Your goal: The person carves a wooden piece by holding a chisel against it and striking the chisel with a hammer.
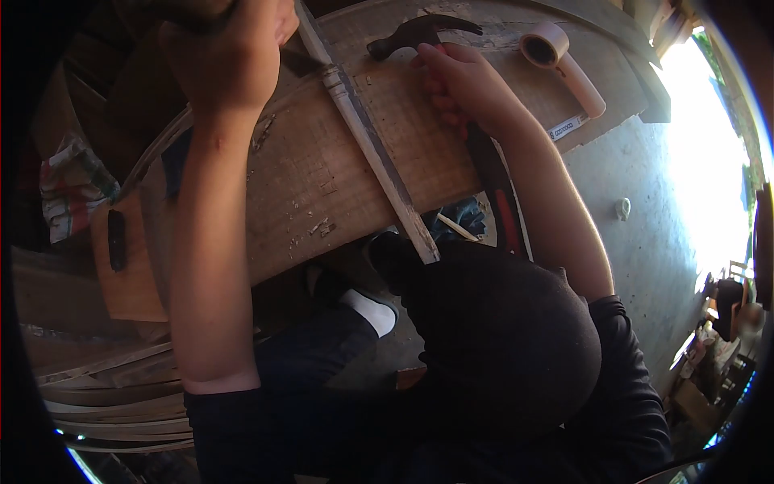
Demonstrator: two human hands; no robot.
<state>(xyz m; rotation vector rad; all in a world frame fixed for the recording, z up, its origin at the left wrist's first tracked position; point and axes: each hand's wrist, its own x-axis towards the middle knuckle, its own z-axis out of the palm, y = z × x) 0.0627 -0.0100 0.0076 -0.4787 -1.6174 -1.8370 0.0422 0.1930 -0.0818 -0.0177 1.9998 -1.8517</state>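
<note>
My right hand (463, 85) is closed around a claw hammer (492, 173) with a black and red handle. The hammer's dark head rests over the board near the top. At the upper left, my left hand (230, 60) is closed, its fingers partly cut off by the frame edge. A dark flat blade (300, 61) juts from beside it toward a narrow wooden strip (371, 153); the grip is hidden. That strip slants across a wide wooden board (322, 177), its lower end near my dark-clothed knee. A notch shows in the strip close to the blade.
A tape roll (545, 45) and a pinkish tube (580, 85) lie at the board's right end, near a labelled strip (569, 127). Wood chips (322, 227) lie on the board. Curved wooden strips (121, 411) are stacked at lower left. Clutter (717, 347) stands at right on the grey floor.
</note>
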